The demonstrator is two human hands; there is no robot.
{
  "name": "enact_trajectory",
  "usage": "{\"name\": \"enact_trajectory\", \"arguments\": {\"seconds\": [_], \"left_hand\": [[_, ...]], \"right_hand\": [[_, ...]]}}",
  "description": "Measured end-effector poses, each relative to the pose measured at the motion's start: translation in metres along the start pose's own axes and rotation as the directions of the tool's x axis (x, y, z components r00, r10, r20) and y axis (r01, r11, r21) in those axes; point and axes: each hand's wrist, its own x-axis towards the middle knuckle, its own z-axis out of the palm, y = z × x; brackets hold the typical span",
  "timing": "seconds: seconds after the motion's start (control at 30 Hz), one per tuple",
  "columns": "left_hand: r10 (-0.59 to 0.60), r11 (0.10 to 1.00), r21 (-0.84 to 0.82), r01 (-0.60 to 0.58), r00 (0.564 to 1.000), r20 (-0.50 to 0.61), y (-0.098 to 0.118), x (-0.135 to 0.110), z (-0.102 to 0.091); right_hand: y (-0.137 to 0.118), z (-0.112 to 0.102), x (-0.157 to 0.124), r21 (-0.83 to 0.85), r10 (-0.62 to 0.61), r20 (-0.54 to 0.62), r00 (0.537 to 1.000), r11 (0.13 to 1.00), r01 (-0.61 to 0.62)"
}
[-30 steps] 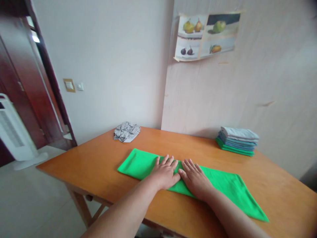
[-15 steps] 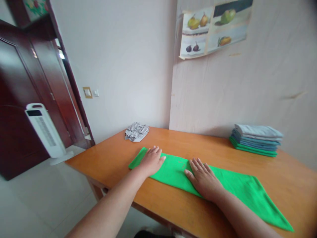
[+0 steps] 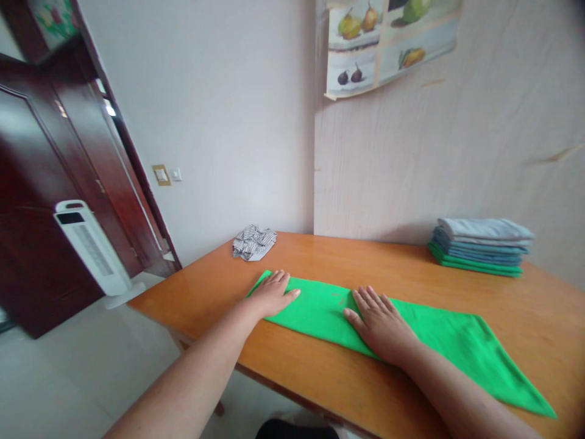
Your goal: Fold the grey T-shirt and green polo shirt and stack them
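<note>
A long bright green cloth [image 3: 434, 339], folded into a band, lies across the wooden table [image 3: 320, 256]. My left hand [image 3: 272, 292] lies flat on the cloth's far left end, fingers stretched out. My right hand [image 3: 381, 321] rests flat on the cloth's middle, fingers spread, holding nothing. The cloth's right end tapers to a point near the table's front right.
A crumpled striped cloth [image 3: 253, 241] sits at the table's back left. A stack of folded blue, grey and green cloths [image 3: 481, 246] stands at the back right by the wall. A white tower fan [image 3: 94, 249] and a dark wooden door [image 3: 41, 201] are on the left.
My left hand has slid leftward along the green cloth from beside my right hand to the cloth's left end. The right hand stayed near the middle. The camera view turned left.
</note>
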Motion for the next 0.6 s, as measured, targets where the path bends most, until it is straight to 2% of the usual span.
{"name": "enact_trajectory", "arguments": {"seconds": [0.2,0.37,0.47,0.6], "left_hand": [[-0.056,0.998,0.002,0.056,0.997,-0.060,-0.019,-0.001,0.001],[-0.064,0.998,-0.017,0.064,0.997,-0.030,-0.021,-0.002,-0.001],[-0.094,0.981,-0.177,0.083,0.994,-0.055,-0.026,0.001,-0.007],[-0.260,0.910,-0.362,0.200,0.958,-0.125,-0.040,0.003,-0.020]], "right_hand": [[0.001,0.003,0.000,0.017,-0.012,-0.022,1.000,1.000,0.012],[-0.001,0.003,0.000,0.033,0.009,-0.033,0.999,0.999,-0.008],[-0.001,0.003,0.001,0.037,0.014,-0.046,0.999,0.999,-0.013],[-0.001,0.004,0.002,0.019,0.012,-0.038,0.999,1.000,-0.011]]}}
